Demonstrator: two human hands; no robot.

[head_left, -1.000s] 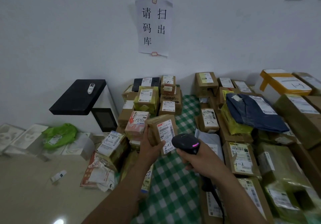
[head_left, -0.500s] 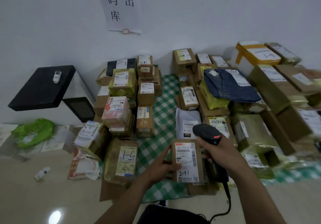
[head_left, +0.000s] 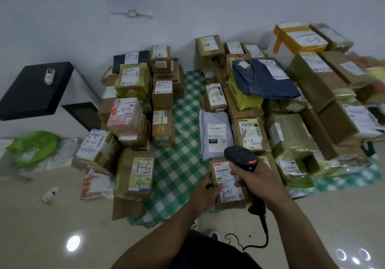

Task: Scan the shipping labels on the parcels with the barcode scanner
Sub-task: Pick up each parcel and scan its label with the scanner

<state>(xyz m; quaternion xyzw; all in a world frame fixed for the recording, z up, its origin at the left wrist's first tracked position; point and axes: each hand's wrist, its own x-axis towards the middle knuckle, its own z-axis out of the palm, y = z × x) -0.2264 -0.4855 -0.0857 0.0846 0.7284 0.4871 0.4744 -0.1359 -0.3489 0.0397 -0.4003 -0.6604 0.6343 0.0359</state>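
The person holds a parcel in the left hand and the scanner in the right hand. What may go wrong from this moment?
1. The right hand and the scanner cover part of the parcel marked 2-11, so the scan may fail.
2. The grey bag and the parcel marked 4-2 lie close ahead; the scanner might read their labels instead.
3. The cable loops on the floor near the person and may snag.
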